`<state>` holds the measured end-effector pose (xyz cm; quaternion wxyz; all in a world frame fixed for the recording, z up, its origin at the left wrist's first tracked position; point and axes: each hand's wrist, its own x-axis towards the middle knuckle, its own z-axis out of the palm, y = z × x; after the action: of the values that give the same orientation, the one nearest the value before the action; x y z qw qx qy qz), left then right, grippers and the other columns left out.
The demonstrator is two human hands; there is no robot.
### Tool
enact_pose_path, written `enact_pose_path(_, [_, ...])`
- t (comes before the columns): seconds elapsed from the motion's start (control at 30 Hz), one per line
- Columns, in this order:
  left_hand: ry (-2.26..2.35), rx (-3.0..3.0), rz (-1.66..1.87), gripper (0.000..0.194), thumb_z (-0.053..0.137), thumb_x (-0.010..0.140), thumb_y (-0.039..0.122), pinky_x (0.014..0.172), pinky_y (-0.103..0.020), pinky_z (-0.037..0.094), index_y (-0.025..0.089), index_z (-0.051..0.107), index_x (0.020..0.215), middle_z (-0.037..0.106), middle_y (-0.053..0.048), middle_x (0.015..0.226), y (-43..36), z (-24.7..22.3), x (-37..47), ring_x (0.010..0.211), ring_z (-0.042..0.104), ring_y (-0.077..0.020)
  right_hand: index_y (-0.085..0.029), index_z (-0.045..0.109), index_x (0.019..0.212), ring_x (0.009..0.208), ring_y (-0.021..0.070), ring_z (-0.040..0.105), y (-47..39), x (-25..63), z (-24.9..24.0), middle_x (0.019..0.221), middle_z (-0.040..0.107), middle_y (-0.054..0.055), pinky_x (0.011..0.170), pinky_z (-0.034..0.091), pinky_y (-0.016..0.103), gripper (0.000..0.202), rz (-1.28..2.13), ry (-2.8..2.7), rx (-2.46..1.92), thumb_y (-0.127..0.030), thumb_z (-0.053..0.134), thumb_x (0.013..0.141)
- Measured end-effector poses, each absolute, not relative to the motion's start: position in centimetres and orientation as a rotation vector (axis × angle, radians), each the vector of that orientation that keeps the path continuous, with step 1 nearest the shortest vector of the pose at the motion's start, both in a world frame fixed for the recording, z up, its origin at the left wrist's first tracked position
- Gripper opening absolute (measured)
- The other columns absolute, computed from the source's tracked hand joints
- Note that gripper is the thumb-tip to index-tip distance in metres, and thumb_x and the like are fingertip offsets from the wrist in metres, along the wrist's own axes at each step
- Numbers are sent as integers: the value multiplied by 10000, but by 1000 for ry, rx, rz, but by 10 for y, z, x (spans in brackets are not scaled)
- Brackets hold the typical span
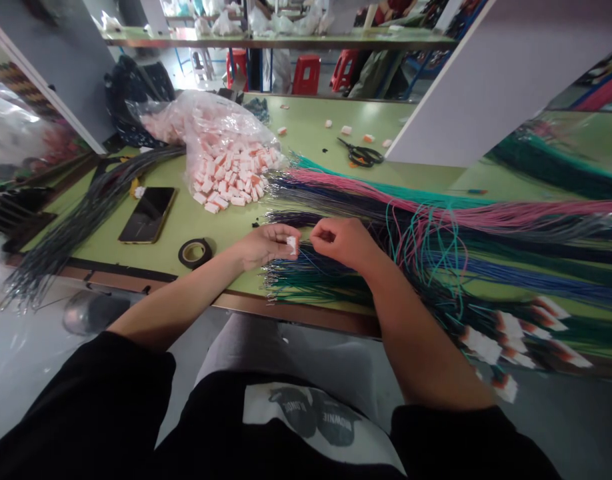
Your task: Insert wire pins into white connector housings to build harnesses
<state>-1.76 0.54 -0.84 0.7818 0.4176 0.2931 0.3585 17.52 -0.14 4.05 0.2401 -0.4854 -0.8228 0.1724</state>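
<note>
Over the bundles of wire, my left hand [269,245] pinches a small white connector housing [292,245] between thumb and fingers. A thin blue wire seems to run from the housing to the right. Close by on the right, my right hand [347,243] has thumb and forefinger pressed together; what lies between them, if anything, is too small to make out. Beneath both hands lie dark wires and green wires [316,283], their metal-tipped ends pointing left. Pink wires [356,185] stretch along the table behind my hands.
A plastic bag [201,127] spills many white-and-orange housings. Nearer are a phone [147,215] and black tape [195,253]; scissors [361,153] lie behind. Grey wires [93,190] hang over the left edge. Finished-looking connectors [511,333] cluster at right, near a grey partition [466,87].
</note>
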Motion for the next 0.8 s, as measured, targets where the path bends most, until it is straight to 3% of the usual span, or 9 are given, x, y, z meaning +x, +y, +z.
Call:
enact_pose_path(0.4, [692, 859, 782, 335, 757, 579, -2, 766, -328, 552, 107, 642, 874, 671, -8, 694, 5, -7, -17, 641, 649, -116, -193, 568, 606, 546, 124, 428, -7, 167, 39, 576, 539, 3, 587, 293, 260, 85, 216, -2324, -1447, -160, 514, 663])
enact_pose_path(0.8, [723, 867, 817, 418, 868, 453, 78, 642, -269, 561, 88, 619, 789, 685, -24, 654, 2, -11, -13, 592, 648, -119, -191, 536, 564, 525, 101, 429, -6, 158, 29, 556, 549, -14, 556, 304, 236, 89, 442, -2251, -1366, -161, 534, 649])
